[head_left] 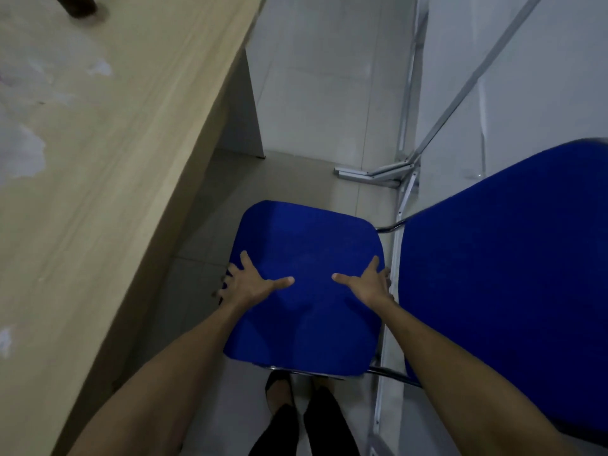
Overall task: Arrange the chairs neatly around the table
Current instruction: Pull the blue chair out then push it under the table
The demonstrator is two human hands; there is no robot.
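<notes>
A blue padded chair seat [309, 245] lies below me, just right of the light wooden table [98, 192]. My left hand [250, 283] grips the seat's left edge, thumb on top and fingers curled under the side. My right hand [368, 281] holds the right edge the same way. The seat's chrome frame [388, 373] shows at the near edge. The chair's backrest is not in sight. A second blue chair surface [500, 274] fills the right side, close beside my right arm.
A metal-framed partition [408, 93] with a foot bracket [368, 174] runs along the right of the tiled floor [316, 93]. The table's side panel [243, 120] stands ahead on the left. My feet [296, 409] are just behind the seat.
</notes>
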